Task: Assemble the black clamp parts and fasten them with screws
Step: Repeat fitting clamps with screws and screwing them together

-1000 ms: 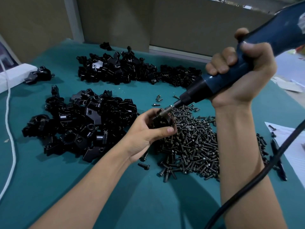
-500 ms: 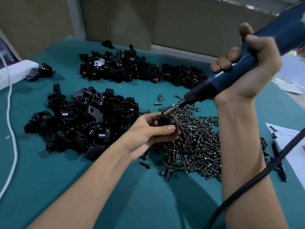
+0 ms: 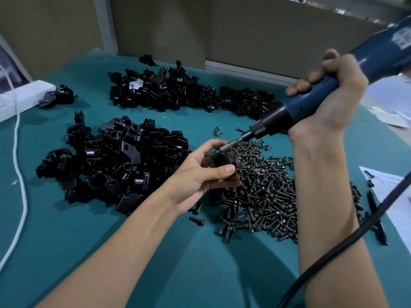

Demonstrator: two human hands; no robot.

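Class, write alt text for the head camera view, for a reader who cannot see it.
A left hand holds a black clamp while the right hand grips a blue electric screwdriver, its bit tip at the clamp. On the teal table beneath lie a screw pile and heaps of black clamp parts.

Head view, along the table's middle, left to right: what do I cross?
White cable → near pile of black clamp parts → left hand gripping a clamp → screw pile → paper sheet.
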